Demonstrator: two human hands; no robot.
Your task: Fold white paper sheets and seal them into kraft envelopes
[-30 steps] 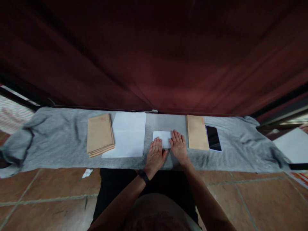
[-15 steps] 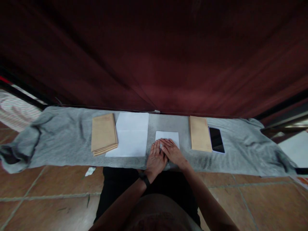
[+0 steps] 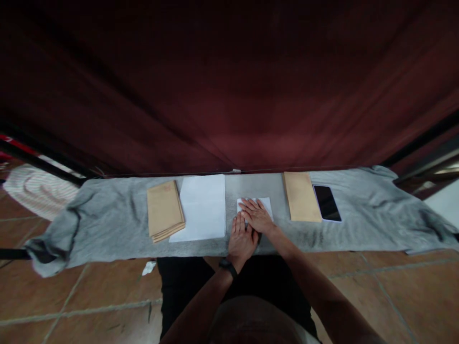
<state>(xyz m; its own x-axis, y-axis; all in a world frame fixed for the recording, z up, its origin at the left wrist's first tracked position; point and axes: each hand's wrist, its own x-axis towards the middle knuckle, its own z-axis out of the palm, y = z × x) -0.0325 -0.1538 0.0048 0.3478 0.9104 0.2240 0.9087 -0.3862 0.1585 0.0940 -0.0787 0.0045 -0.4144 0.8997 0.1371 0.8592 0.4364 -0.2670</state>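
A small folded white sheet of paper (image 3: 266, 202) lies on the grey cloth (image 3: 118, 205), partly covered by my hands. My right hand (image 3: 256, 216) is flat on the paper with fingers spread. Close against it, my left hand (image 3: 242, 239) lies flat with its fingertips at the paper's near left edge. Neither hand grips anything. Left of my hands are larger white sheets (image 3: 204, 205), overlapped by a stack of brown envelopes (image 3: 165, 208). To the right is another brown envelope (image 3: 303, 197).
A phone (image 3: 327, 203) with a dark screen lies beside the right-hand envelope. Behind the cloth-covered surface hangs a dark red curtain (image 3: 229, 119). A scrap of white paper (image 3: 148, 267) is on the tiled floor (image 3: 103, 296). Dark bars stand at both sides.
My right hand has slid up over the paper, covering more of it, with its fingers more spread. My left hand stays at the near edge. The whole view has shifted and tilted slightly.
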